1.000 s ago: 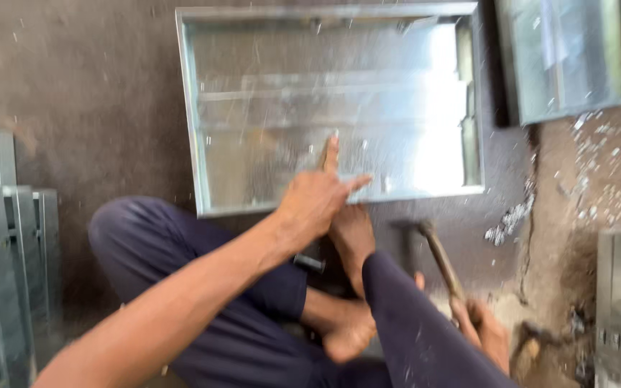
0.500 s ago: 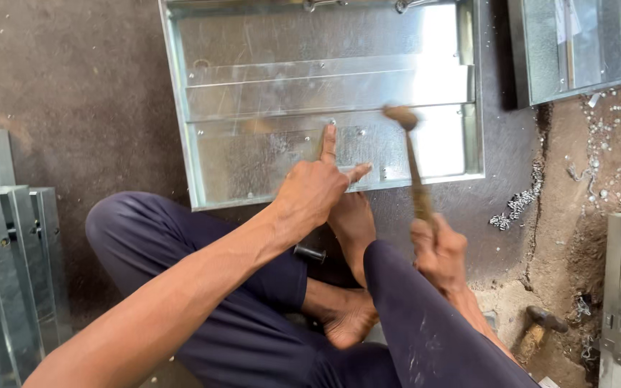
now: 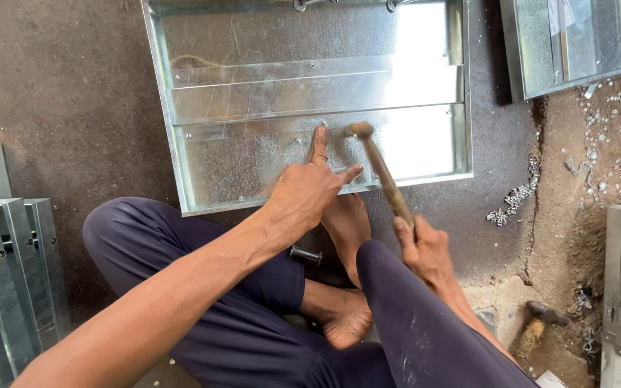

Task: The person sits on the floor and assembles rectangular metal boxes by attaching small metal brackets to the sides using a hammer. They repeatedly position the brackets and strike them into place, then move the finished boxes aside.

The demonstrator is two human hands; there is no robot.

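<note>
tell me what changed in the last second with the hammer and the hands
The right hand swung the hammer up from low beside the leg and over the metal tray; its head now sits close to the left hand's pointing finger. The left hand stayed pressed on the tray, and the tray stayed put.

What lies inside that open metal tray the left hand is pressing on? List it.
Inside the metal tray: a folded sheet-metal strip running across, small rivets, the left hand with forefinger extended, and the hammer head held by the right hand. Whatever sits under the forefinger and palm is covered.
</note>
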